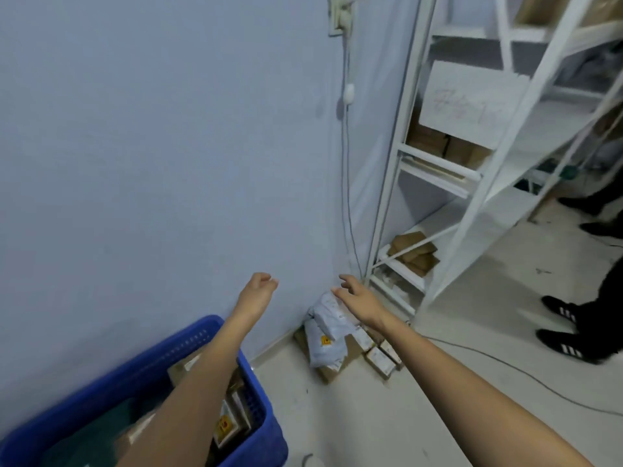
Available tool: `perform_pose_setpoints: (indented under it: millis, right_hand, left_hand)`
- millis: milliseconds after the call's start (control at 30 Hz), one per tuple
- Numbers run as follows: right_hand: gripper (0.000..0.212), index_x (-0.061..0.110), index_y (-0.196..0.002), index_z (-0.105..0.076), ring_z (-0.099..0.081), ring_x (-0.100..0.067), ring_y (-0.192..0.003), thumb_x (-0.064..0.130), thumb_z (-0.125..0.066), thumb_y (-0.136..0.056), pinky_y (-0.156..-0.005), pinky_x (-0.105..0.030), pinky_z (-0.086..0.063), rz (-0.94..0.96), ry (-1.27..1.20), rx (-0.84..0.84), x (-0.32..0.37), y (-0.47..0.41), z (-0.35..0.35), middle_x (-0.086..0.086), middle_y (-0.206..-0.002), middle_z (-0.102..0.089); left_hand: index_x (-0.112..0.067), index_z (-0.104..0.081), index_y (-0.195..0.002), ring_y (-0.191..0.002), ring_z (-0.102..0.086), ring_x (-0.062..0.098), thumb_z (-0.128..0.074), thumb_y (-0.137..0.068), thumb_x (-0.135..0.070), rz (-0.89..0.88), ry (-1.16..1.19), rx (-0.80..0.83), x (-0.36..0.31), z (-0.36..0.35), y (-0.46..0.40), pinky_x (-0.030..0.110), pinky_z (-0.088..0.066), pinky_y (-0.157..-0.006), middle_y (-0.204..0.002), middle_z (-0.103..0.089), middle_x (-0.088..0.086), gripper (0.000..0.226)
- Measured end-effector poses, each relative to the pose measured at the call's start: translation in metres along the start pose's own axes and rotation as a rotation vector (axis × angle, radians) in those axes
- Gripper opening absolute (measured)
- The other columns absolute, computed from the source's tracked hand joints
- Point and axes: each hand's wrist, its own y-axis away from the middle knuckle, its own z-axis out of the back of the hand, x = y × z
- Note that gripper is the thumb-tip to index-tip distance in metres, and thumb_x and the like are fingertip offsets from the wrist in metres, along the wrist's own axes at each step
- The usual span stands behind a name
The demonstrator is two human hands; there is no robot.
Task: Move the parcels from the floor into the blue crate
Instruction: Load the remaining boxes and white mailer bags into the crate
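A heap of parcels (332, 335) lies on the floor in the corner by the wall: grey mailer bags on top, brown cardboard boxes (381, 360) beneath and beside them. The blue crate (259, 404) stands at the lower left and holds several boxes. My left hand (258, 291) is stretched out in front of the wall, left of the heap, fingers loosely curled and holding nothing. My right hand (357, 294) reaches over the top of the heap with fingers spread, empty.
White metal shelving (448, 183) with cardboard boxes stands right of the heap. A cable (345, 163) hangs down the wall from a socket, and another cable (505, 369) runs across the floor. Another person's legs and black shoes (566, 328) are at the right edge.
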Motion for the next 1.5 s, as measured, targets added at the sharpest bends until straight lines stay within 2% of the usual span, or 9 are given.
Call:
perform_pose_setpoints:
  millis: [200,400,567,733,900,1000,1067,1333,1500]
  right_hand:
    - [0.051,0.02,-0.142,-0.042,-0.049,-0.021,-0.126,0.042,-0.051,-0.096,-0.093,-0.025,-0.036,-0.038,-0.042,-0.13,-0.039,0.028,0.099,-0.006,-0.139,-0.05]
    - [0.049,0.021,-0.138,-0.047,-0.05,-0.022,-0.124,0.045,-0.05,-0.095,-0.097,-0.029,-0.036,-0.042,-0.029,-0.144,-0.091,0.008,0.186,-0.006,-0.138,-0.053]
    - [0.044,0.019,-0.138,-0.047,-0.047,-0.014,-0.108,0.038,-0.047,-0.098,-0.088,-0.023,-0.031,-0.023,-0.005,-0.017,-0.139,-0.015,0.247,-0.006,-0.137,-0.052]
    - [0.044,0.018,-0.138,-0.047,-0.049,-0.022,-0.121,0.038,-0.047,-0.098,-0.088,-0.025,-0.033,-0.039,0.058,0.079,-0.167,-0.047,0.29,-0.007,-0.137,-0.052]
    - [0.038,0.018,-0.132,-0.05,-0.049,-0.019,-0.112,0.036,-0.047,-0.098,-0.086,-0.025,-0.031,-0.029,0.078,0.177,-0.169,-0.083,0.289,-0.004,-0.127,-0.053]
    - [0.038,0.019,-0.13,-0.052,-0.049,-0.014,-0.109,0.035,-0.051,-0.096,-0.089,-0.028,-0.038,-0.046,0.05,0.238,-0.173,-0.103,0.272,0.0,-0.128,-0.054]
    - [0.04,0.021,-0.131,-0.052,-0.052,-0.018,-0.113,0.035,-0.053,-0.094,-0.095,-0.033,-0.043,-0.074,0.036,0.269,-0.175,-0.115,0.263,-0.005,-0.132,-0.054]
    - [0.043,0.025,-0.129,-0.052,-0.055,-0.015,-0.106,0.046,-0.052,-0.091,-0.087,-0.03,-0.045,-0.211,0.139,0.254,-0.176,-0.182,0.229,0.0,-0.126,-0.058]
    - [0.038,0.026,-0.125,-0.056,-0.056,-0.019,-0.113,0.045,-0.051,-0.093,-0.094,-0.032,-0.043,-0.254,0.256,0.255,-0.174,-0.227,0.205,-0.002,-0.126,-0.061]
  left_hand:
    - [-0.009,-0.052,-0.126,-0.117,-0.053,0.023,-0.051,-0.095,-0.026,-0.056,-0.036,0.07,-0.046,-0.077,0.026,0.029,-0.038,-0.099,-0.123,-0.057,0.009,0.035]
    - [-0.01,-0.055,-0.12,-0.108,-0.054,0.022,-0.05,-0.096,-0.026,-0.066,-0.066,0.038,-0.089,-0.155,0.021,0.029,-0.039,-0.093,-0.114,-0.059,0.006,0.029]
    - [-0.01,-0.056,-0.108,-0.096,-0.052,0.017,-0.049,-0.096,-0.021,-0.033,-0.073,0.025,-0.119,-0.243,0.015,0.024,-0.035,-0.081,-0.104,-0.058,0.004,0.018]
    - [-0.011,-0.055,-0.107,-0.095,-0.052,0.017,-0.048,-0.097,-0.023,0.034,-0.073,-0.011,-0.132,-0.292,0.015,0.024,-0.036,-0.081,-0.103,-0.058,0.004,0.017]
    - [-0.013,-0.052,-0.104,-0.089,-0.053,0.018,-0.048,-0.095,-0.026,0.162,-0.063,-0.104,-0.114,-0.287,0.009,0.026,-0.039,-0.071,-0.094,-0.056,0.0,0.016]
    - [-0.016,-0.052,-0.1,-0.093,-0.056,0.021,-0.05,-0.094,-0.024,0.226,-0.035,-0.151,-0.095,-0.277,-0.01,0.03,-0.042,-0.077,-0.095,-0.058,0.001,0.01]
    - [-0.016,-0.052,-0.099,-0.097,-0.058,0.023,-0.05,-0.093,-0.024,0.258,-0.011,-0.147,-0.086,-0.274,-0.025,0.032,-0.042,-0.078,-0.097,-0.058,0.002,0.01]
    - [-0.014,-0.053,-0.088,-0.087,-0.052,0.019,-0.051,-0.094,-0.015,0.337,0.092,-0.074,-0.057,-0.278,-0.121,0.029,-0.04,-0.069,-0.091,-0.058,0.006,0.006]
    - [-0.013,-0.056,-0.094,-0.097,-0.057,0.023,-0.05,-0.093,-0.011,0.38,0.137,-0.006,-0.033,-0.272,-0.173,0.031,-0.043,-0.086,-0.11,-0.063,0.013,0.006]
